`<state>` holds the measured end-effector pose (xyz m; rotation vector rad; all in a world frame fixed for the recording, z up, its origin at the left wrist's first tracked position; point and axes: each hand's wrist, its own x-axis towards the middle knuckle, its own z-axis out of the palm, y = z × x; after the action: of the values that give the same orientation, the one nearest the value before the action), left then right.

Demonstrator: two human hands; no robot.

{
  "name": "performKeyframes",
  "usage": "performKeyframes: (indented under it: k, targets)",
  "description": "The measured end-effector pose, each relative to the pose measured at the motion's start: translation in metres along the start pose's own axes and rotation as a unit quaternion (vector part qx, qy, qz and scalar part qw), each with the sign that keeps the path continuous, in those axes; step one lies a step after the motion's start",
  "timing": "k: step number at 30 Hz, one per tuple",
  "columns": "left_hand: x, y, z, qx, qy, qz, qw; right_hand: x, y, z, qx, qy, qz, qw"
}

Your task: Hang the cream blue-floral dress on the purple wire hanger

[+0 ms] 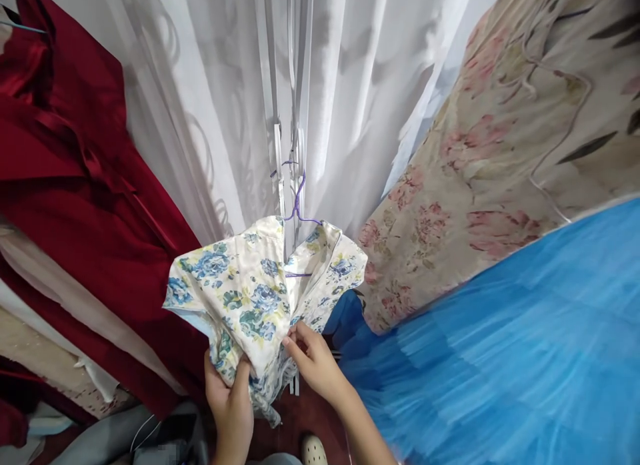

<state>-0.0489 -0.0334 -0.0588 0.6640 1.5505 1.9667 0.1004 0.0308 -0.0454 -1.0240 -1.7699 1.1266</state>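
Observation:
A white garment with blue and yellow flowers (250, 285) hangs on a purple hanger (299, 198) from a white metal frame (290, 118). My left hand (229, 395) grips the garment's lower part, thumb over the cloth. My right hand (313, 358) pinches the cloth just to the right of it, near the front opening. Both hands are closed on the fabric.
Sheer white curtains (210, 105) hang behind. Dark red garments (65, 158) hang at the left over cream cloth (60, 298). A beige floral fabric (500, 138) and a bright blue tulle skirt (500, 345) fill the right. A white shoe (314, 449) shows at the bottom.

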Motion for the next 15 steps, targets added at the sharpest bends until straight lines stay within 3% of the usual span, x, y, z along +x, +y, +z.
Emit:
performKeyframes:
  k: [5,9,11,15]
  targets:
    - [0.006,-0.002,-0.002,0.023,-0.004,0.025,0.999,-0.005,0.01,0.004,0.081,0.006,0.014,0.997]
    - [0.009,-0.007,0.006,0.084,0.036,0.224,0.97,-0.013,0.018,0.0,0.127,0.003,0.063,0.99]
    - [0.001,-0.015,0.016,0.144,-0.015,0.276,0.95,-0.016,0.017,-0.004,0.148,-0.012,0.083,0.985]
    - [-0.02,-0.031,0.045,0.197,-0.174,0.167,0.95,-0.017,0.008,-0.013,0.168,-0.032,0.075,0.982]
